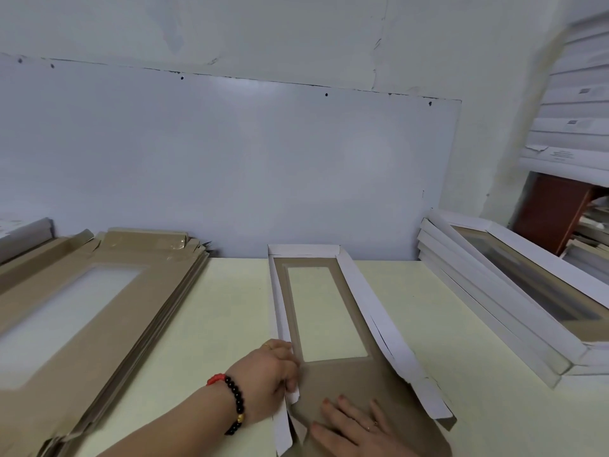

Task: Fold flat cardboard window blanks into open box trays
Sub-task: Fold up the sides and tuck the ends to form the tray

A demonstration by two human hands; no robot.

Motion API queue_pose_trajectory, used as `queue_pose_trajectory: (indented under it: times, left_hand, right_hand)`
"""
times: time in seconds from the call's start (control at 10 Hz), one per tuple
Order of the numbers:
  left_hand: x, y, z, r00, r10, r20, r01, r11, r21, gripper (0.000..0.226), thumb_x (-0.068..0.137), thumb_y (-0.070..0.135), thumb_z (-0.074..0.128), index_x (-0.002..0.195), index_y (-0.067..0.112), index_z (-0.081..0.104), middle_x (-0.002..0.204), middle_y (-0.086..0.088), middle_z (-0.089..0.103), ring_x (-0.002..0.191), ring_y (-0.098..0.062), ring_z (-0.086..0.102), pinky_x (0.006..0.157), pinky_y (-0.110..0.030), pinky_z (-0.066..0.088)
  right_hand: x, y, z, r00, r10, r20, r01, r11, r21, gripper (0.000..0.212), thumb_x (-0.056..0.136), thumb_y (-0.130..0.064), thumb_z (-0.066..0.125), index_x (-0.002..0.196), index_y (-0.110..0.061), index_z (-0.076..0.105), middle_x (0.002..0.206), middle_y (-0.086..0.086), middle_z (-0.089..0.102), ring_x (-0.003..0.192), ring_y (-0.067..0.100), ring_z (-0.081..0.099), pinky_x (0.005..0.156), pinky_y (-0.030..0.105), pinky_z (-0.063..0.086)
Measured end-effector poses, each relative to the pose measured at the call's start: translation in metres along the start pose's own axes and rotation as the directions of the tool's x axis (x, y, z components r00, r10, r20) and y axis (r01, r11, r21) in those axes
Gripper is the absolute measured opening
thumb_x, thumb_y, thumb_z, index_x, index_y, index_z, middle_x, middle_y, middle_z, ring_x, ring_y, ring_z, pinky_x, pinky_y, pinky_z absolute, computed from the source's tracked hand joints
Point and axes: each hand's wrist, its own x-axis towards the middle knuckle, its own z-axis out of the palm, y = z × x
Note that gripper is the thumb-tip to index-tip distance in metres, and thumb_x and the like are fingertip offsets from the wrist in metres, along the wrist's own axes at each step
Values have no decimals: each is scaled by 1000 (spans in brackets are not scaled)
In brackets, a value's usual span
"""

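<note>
A brown cardboard window blank (346,380) lies lengthwise on the pale table (214,324), its clear window toward the far end. Its far wall and both long side walls, white on the outside, stand folded up. My left hand (268,374) grips the near part of the left side wall (280,324), fingers curled over its edge. My right hand (359,430) presses flat, fingers spread, on the brown floor near the front end.
A stack of flat brown window blanks (82,308) lies at the left. Folded white trays (514,301) are piled at the right against the wall. More white boxes (573,127) are stacked at the far right. A white board leans behind the table.
</note>
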Motion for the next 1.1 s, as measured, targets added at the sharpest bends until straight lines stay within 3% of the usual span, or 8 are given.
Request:
queue_pose_trajectory:
  times: [0.1, 0.2, 0.4, 0.6, 0.7, 0.8, 0.9, 1.1]
  left_hand:
    - [5, 5, -1, 999, 37, 3, -37, 999, 15, 30, 75, -4, 46, 83, 10, 72, 108, -2, 68, 120, -15, 51, 114, -14, 11]
    - [-2, 1, -3, 993, 114, 26, -114, 993, 29, 35, 62, -4, 43, 78, 13, 70, 96, -1, 69, 105, -17, 62, 116, -23, 19]
    - [-19, -12, 0, 967, 193, 165, -188, 981, -44, 27, 58, 22, 65, 83, 30, 67, 109, 11, 63, 121, 8, 46, 115, -18, 13]
    - [-21, -19, 4, 976, -16, 216, 66, 972, -226, 30, 77, 12, 72, 104, 2, 71, 140, -14, 48, 133, -11, 34, 109, -9, 18]
    - [-16, -5, -15, 950, 87, 299, -63, 994, -89, 20, 73, 24, 75, 91, 15, 77, 119, 1, 65, 128, 7, 36, 113, -12, 9]
    - [-9, -4, -18, 942, 191, 277, -190, 981, -31, 19, 77, 31, 72, 85, 14, 76, 100, 6, 70, 114, 7, 48, 114, -18, 10]
    - [-7, 2, -18, 951, 158, 265, -166, 986, 7, 24, 83, 34, 67, 77, 12, 72, 83, 4, 69, 91, 15, 47, 111, -19, 18]
    - [-5, 9, -7, 981, 62, 182, -85, 989, 120, 29, 88, 37, 53, 70, 14, 58, 76, 1, 61, 90, -10, 49, 102, -23, 30]
  right_hand:
    - [1, -9, -13, 982, 152, -113, -137, 982, 130, 47, 94, -57, 17, 103, -59, 64, 111, -27, 66, 100, -4, 65, 63, 31, 57]
    - [-4, -12, -16, 990, 122, -63, -113, 983, 142, 44, 90, -60, 23, 99, -59, 66, 108, -29, 67, 98, -7, 65, 63, 27, 57]
    - [-18, 14, -2, 998, -14, -62, 3, 984, -176, 67, 99, -35, -8, 128, -58, 48, 121, -40, 53, 124, -7, 36, 112, 22, 19]
    - [4, -18, -32, 998, -9, -55, 20, 979, 204, 56, 74, -83, 31, 125, -59, 37, 147, -19, 31, 144, 21, 21, 115, 46, 13]
    - [12, -43, -54, 947, 264, -181, -173, 899, 401, 34, 89, -37, 42, 120, -43, 54, 131, -16, 45, 130, 29, 37, 105, 42, 25]
    - [25, -40, -35, 988, 155, -9, -150, 968, 202, 49, 93, -61, 36, 138, -62, 16, 146, -35, 12, 137, -2, 10, 111, 22, 9]
    - [6, -41, -33, 961, 271, -55, -243, 923, 299, 36, 78, -71, 53, 113, -71, 49, 118, -45, 49, 108, -16, 48, 93, 12, 38]
    - [-5, -33, -30, 950, 53, -308, -17, 993, 116, 28, 52, -60, 73, 77, -48, 73, 86, -33, 66, 68, -8, 63, 58, 8, 49]
